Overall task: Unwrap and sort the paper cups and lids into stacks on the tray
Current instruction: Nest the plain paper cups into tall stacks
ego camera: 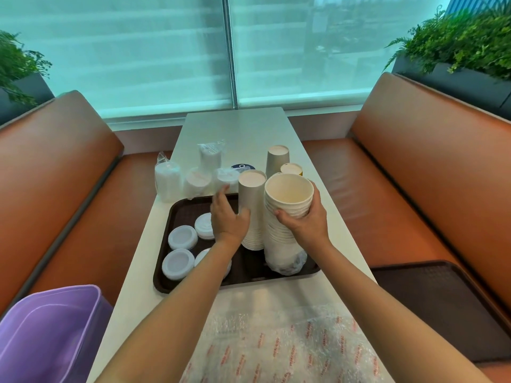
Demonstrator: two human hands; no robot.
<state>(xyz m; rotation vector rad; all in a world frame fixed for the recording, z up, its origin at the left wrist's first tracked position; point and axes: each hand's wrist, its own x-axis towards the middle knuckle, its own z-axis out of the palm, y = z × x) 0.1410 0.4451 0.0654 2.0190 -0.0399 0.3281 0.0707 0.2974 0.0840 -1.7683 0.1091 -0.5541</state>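
Steadying two columns at once, the person works over the dark brown plastic tray [177, 214] on the white worktop [240, 128]. The right hand [307, 219] wraps its fingers [318, 197] round the tall stack of white paper cups with mouths up [287, 205], likely to keep it upright, since crumpled clear wrap bunches at its foot. The left hand [226, 217] curls loosely against the inverted stack of white cups [250, 205], bases up, probably bracing it. Both stacks stand vertical, side by side on the tray's right half. Round white plastic lids [182, 237] lie flat on its left. Wrapped lid bundles [167, 183] wait beyond.
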